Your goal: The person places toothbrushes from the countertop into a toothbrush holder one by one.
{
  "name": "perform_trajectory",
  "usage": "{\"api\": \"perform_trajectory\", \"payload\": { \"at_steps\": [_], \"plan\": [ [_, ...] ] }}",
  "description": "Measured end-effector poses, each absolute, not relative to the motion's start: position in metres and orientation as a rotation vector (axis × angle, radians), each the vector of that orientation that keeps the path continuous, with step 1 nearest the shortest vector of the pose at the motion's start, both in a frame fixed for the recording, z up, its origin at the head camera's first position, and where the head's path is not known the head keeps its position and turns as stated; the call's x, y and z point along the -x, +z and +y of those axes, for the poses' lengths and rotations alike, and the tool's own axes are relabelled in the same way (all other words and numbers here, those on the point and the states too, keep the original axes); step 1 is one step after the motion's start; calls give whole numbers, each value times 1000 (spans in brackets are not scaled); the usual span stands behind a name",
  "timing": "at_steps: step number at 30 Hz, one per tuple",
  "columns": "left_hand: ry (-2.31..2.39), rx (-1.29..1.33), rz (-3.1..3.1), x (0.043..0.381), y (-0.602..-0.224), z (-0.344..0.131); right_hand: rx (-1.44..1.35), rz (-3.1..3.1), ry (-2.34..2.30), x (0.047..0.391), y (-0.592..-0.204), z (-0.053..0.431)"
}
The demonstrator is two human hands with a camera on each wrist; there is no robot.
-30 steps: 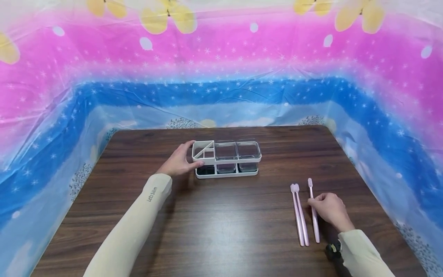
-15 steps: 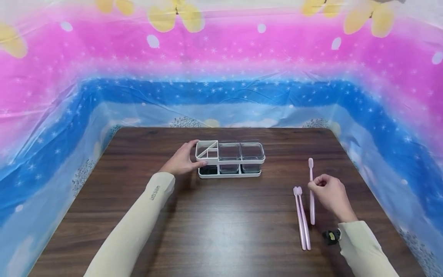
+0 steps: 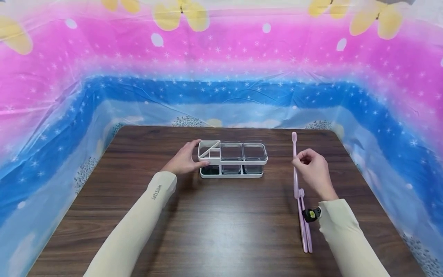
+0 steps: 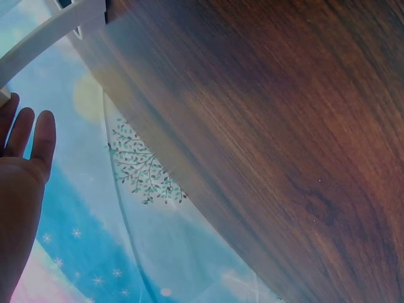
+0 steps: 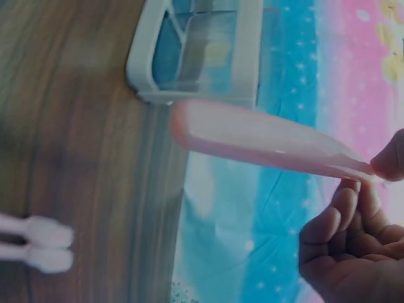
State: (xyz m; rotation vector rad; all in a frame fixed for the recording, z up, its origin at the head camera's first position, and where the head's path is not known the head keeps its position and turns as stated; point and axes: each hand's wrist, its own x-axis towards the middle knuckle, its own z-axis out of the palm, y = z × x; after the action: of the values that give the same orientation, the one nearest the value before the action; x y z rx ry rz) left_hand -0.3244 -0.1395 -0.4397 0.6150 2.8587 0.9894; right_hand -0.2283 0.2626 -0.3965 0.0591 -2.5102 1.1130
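Observation:
My left hand (image 3: 183, 159) grips the left end of a white toothbrush holder (image 3: 238, 163), thumb in front and fingers behind. The holder has divided slots at its left and two clear cups (image 3: 232, 152) to the right. In the left wrist view, fingertips of that hand (image 4: 25, 158) meet the holder's rim (image 4: 44, 38). My right hand (image 3: 315, 169) pinches a pink toothbrush (image 3: 294, 144) between thumb and fingers, raised over the table with its head pointing away. Its handle (image 5: 252, 136) fills the middle of the right wrist view.
Two more pink toothbrushes (image 3: 303, 234) lie side by side on the dark wooden table (image 3: 221, 215), below the right hand. A pink and blue printed cloth (image 3: 221, 92) hangs around the table's back and sides. A black wrist camera (image 3: 310, 214) sits at the right cuff.
The right hand has lifted its toothbrush off the table and carried it away from me and leftward. The left hand keeps its grip on the holder. The view has shifted slightly.

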Motion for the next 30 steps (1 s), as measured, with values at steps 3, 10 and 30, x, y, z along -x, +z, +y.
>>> {"api": "perform_trajectory", "payload": {
  "at_steps": [3, 10, 30],
  "plan": [
    [990, -612, 2851, 324, -440, -141, -92, -2460, 1178, 233, -395, 255],
    [976, -603, 2864, 325, -442, -142, -190, -2351, 1317, 244, -390, 236],
    [984, -609, 2861, 326, -442, -141, -382, -2339, 1469, 244, -348, 168]
  ]
}}
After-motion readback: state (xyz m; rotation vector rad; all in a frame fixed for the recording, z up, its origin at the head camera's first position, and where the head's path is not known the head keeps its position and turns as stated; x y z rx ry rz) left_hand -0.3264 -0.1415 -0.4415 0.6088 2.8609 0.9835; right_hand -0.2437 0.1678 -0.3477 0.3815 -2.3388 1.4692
